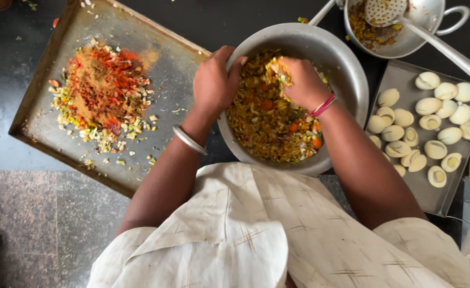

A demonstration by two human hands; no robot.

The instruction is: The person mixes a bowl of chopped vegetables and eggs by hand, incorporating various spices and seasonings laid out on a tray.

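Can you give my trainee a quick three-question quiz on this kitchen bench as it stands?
1. True or false: the left hand grips the rim of the large round metal bowl.
2. What does the right hand hold? A) a slotted spoon B) chopped vegetable mix C) an egg half
3. What lies on the small rectangular steel tray at the right?

Key:
1. True.
2. B: its fingers close on the yellow and orange chopped vegetable mix in the bowl.
3. Pale boiled egg halves.
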